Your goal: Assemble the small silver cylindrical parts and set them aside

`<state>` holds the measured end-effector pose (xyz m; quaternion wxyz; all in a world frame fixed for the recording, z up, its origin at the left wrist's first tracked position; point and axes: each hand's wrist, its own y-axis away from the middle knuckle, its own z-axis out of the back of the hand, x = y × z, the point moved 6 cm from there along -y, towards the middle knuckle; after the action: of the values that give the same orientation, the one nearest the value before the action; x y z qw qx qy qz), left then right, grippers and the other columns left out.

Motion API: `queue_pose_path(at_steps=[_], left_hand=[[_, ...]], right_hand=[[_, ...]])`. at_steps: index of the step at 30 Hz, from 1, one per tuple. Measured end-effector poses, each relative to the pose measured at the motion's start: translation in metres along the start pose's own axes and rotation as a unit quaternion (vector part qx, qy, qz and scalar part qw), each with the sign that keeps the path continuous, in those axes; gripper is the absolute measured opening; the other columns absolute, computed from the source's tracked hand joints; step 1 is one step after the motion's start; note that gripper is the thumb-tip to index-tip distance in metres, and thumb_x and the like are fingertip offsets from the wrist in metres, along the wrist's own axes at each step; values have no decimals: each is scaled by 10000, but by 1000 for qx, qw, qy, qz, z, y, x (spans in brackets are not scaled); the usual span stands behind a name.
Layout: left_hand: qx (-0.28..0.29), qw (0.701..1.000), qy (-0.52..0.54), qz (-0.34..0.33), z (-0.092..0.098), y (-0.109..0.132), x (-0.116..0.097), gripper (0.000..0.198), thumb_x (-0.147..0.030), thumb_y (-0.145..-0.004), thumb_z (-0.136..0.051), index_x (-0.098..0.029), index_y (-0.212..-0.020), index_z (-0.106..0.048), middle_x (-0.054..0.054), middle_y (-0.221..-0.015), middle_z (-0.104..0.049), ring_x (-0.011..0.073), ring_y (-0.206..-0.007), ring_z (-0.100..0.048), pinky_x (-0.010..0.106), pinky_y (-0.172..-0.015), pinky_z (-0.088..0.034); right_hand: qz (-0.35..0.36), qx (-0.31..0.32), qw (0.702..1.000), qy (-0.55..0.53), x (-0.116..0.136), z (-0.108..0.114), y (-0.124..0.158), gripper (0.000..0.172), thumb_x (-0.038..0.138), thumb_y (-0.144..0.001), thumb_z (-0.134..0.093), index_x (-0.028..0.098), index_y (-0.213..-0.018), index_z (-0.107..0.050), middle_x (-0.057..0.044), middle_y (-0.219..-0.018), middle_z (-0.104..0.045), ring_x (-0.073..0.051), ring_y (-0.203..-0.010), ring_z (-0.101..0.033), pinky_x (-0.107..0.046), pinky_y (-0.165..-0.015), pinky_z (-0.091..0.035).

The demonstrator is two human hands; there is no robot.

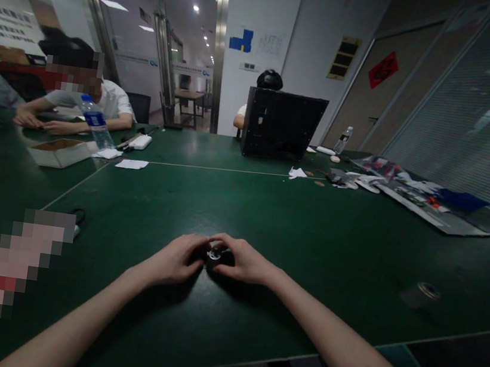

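Dark round part (215,255), small with a bright metal ring on top, sits at 12 o'clock from the body, between both hands, above or on the green table (310,240). Left hand (174,260) and right hand (244,260) curl in from either side with their fingertips meeting around it, so the grip is closed and cupped, not spread. The fingers hide most of the part (whether it bears on the table or is slightly lifted, I cannot tell). Its small size is the main risk: a fingertip slip or a loosened hold could let it fall and roll across the smooth table, and the shadow under the hands could hide it. Farther out, a black computer case (280,125) stands at 12 o'clock, and a water bottle (96,122) stands before a seated person (81,105) at 10 o'clock. Papers and boards (432,202) lie at 2 o'clock, and a metal ring (423,290) lies at 3 o'clock.
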<state>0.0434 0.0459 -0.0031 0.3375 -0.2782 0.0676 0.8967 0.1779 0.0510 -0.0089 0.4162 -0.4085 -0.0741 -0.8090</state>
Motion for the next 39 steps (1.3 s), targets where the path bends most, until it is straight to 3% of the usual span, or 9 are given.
queue_pose_path(at_steps=[11,21,29,39], left_hand=[[19,999,13,46,5,3,-2,350,-315,-806,-566,-174,-1126,-564,80,-1074,-640,245,-949,-591,342,-847,-454],[15,998,46,27,2,0,-3,290,-374,-819,-586,-156,-1009,-603,67,-960,-651,208,-852,-595,306,-787,-453],[30,996,75,45,4,1,-6,291,-378,-827,-582,-162,-1022,-608,60,-978,-655,202,-878,-602,302,-803,-462],[36,992,96,69,2,0,-2,283,-373,-842,-546,-179,-1040,-595,57,-1004,-646,210,-905,-593,301,-818,-452]], right_hand=[[-7,-15,998,-63,-7,-11,-2,663,254,-693,-747,207,-1262,-410,-49,-1018,-645,-170,-903,-641,-299,-812,-503],[-50,-11,998,-29,-9,-5,-1,685,323,-684,-754,192,-1261,-409,-37,-893,-669,-179,-817,-650,-290,-746,-500],[-46,9,997,-59,-10,-1,2,481,206,-775,-653,184,-1213,-455,-26,-861,-693,-147,-751,-655,-262,-710,-490],[-73,-13,996,-50,-9,8,2,409,192,-764,-658,174,-1149,-522,-27,-839,-720,-160,-769,-677,-287,-770,-488]])
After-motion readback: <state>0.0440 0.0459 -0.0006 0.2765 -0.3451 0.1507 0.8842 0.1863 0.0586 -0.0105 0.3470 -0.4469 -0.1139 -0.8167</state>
